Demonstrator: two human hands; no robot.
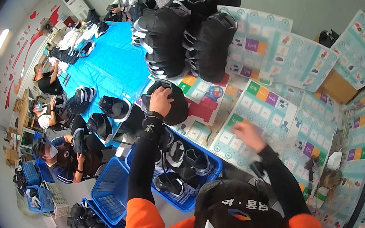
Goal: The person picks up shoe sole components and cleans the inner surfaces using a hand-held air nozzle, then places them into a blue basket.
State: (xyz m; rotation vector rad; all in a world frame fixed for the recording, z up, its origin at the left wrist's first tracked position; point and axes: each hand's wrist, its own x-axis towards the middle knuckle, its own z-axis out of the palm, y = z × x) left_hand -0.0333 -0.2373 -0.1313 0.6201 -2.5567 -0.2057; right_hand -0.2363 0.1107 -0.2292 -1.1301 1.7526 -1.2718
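Observation:
My left hand (161, 101) is closed over a black cap (177, 108) at the table's near edge. Its fingers press on the cap's top and side. Out to the right, my right hand (248, 135) hovers over the printed sheets (260, 108) covering the table. Motion smears its fingers, so whether it holds anything does not show. Just behind the black cap rise tall stacks of nested black caps (165, 35), with a second column (212, 47) beside them. Black sleeves cover both of my forearms.
Below the table edge sits a blue basket (187, 206) holding black and grey caps; another blue basket (109, 188) stands left of it. A blue-covered table (110, 55) with caps stretches away at left. Several people work around it. A cardboard box (339, 87) is at the right.

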